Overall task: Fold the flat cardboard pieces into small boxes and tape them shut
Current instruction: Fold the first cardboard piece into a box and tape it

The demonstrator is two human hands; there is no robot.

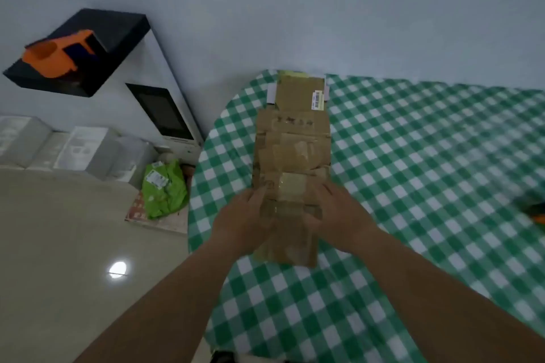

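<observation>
Gripping the near end of the cardboard (292,156) from both sides, the left hand (244,221) and right hand (339,215) are curling their fingers over its edges, forearms reaching forward. The cardboard is lying lengthwise on the table (427,171), near its left edge. Left of the cardboard, a green bag (165,188) is sitting on the floor.

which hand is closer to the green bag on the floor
Left. The left hand grips the cardboard pieces' left edge, on the side toward the green bag; the right hand holds their far edge.
</observation>
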